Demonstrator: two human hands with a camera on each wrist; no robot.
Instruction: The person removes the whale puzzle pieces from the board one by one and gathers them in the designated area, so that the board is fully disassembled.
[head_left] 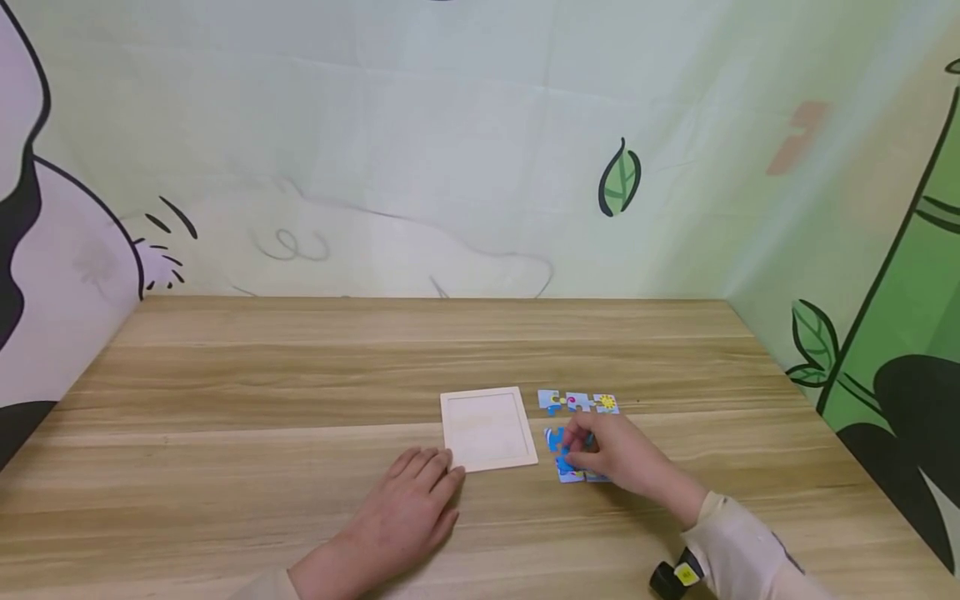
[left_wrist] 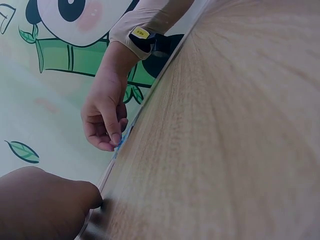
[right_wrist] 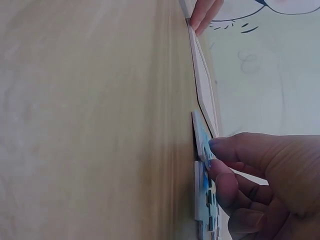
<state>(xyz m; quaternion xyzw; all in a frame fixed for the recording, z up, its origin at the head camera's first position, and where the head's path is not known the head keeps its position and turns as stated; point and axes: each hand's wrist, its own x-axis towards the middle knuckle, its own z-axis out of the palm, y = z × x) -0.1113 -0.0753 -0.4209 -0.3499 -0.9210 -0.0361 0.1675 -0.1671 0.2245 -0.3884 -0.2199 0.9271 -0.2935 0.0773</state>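
A square, pale wooden tray frame (head_left: pixel 489 428) lies on the table. My left hand (head_left: pixel 401 512) rests at its lower left corner, palm down, fingertips touching the edge. Right of the frame, my right hand (head_left: pixel 626 457) is over a group of blue puzzle pieces (head_left: pixel 567 477) and partly covers them. Its thumb and forefinger pinch a light blue puzzle piece (right_wrist: pixel 201 136), which tilts slightly beside the others in the right wrist view. In the left wrist view the right hand (left_wrist: pixel 104 112) reaches down, fingers curled at the pieces.
A row of puzzle pieces (head_left: pixel 577 402), one with a yellow sun, lies behind the right hand. The wood-grain table (head_left: pixel 300 358) meets a cartoon-printed cloth backdrop (head_left: pixel 420 167) at the back and sides. A black device (head_left: pixel 677 575) is strapped at the right wrist.
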